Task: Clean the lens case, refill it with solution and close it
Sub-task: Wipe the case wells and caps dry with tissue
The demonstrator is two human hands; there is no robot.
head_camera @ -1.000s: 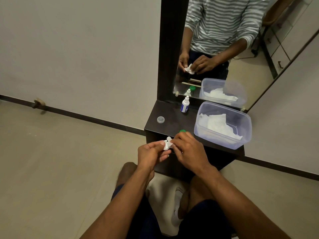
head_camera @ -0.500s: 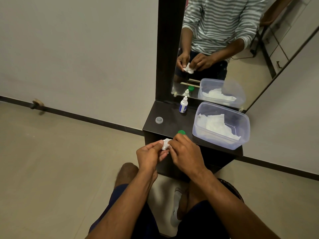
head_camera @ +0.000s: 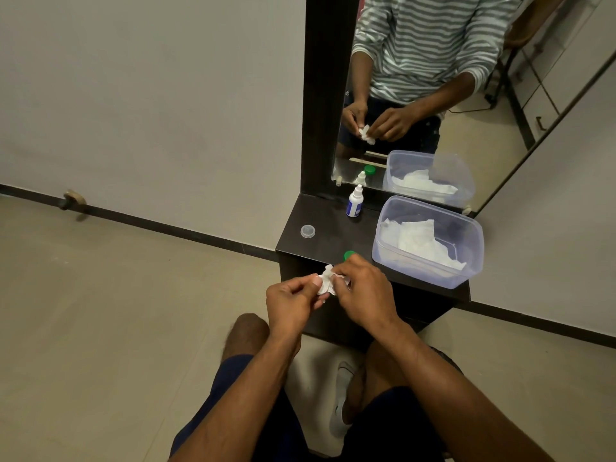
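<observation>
Lens case (head_camera: 322,284) sits pinched in the left hand (head_camera: 290,300), held up just off the near edge of the bench (head_camera: 328,243) — a steady grip, it seems, so the other hand can work on it. The right hand (head_camera: 361,291) pinches a crumpled bit of white tissue (head_camera: 328,271) and presses it against the case; I judge this to be the wiping step, with one well being dried or scrubbed. How much of the case is clean is too small to tell.

Just beyond the right hand's knuckles lies a green cap (head_camera: 349,254), set aside while the wells are open. Farther out from the left hand rests a clear cap (head_camera: 307,231), well apart from the green one. The solution bottle (head_camera: 354,205) stands upright, far beyond both hands, against the mirror (head_camera: 433,95) — within reach for refilling, which looks not yet begun. To the right of the right hand is a clear plastic tub (head_camera: 466,271) holding more tissue, probably the supply for wiping.
</observation>
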